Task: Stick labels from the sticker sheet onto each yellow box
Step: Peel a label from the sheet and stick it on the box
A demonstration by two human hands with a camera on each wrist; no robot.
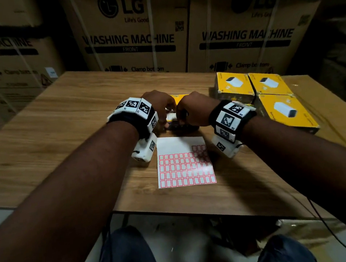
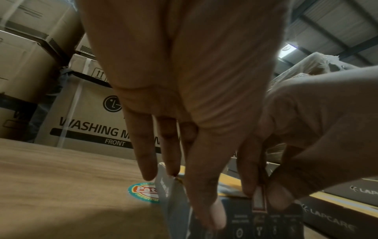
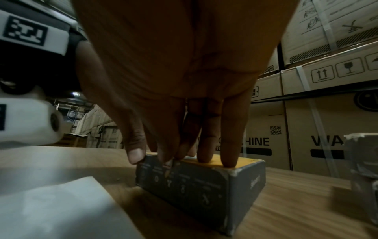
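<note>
I see the yellow box [image 3: 206, 179] I am working on lying flat on the bench [image 1: 66, 119], just beyond the far edge of the sticker sheet [image 1: 184, 161], with its dark printed side facing me and its yellow top up. My right hand [image 1: 195, 110] comes down on it from above: the thumb sits at the near left corner, two fingers [image 3: 229, 155] rest straight on the yellow top, and the thumb and forefinger pinch a small red-bordered label [image 2: 259, 199] against the dark near face. My left hand [image 1: 159, 109] stands close beside it on the left, fingers pointing down along the box's left end; in the left wrist view they touch a pale flap or strip there, but I cannot tell whether they grip it. The sheet lies flat near me, its top rows bare and the lower rows full of red-framed stickers. To the far right sit three more yellow boxes [image 1: 269, 93], packed together. Large washing machine cartons [image 1: 130, 34] stand behind the bench.
</note>
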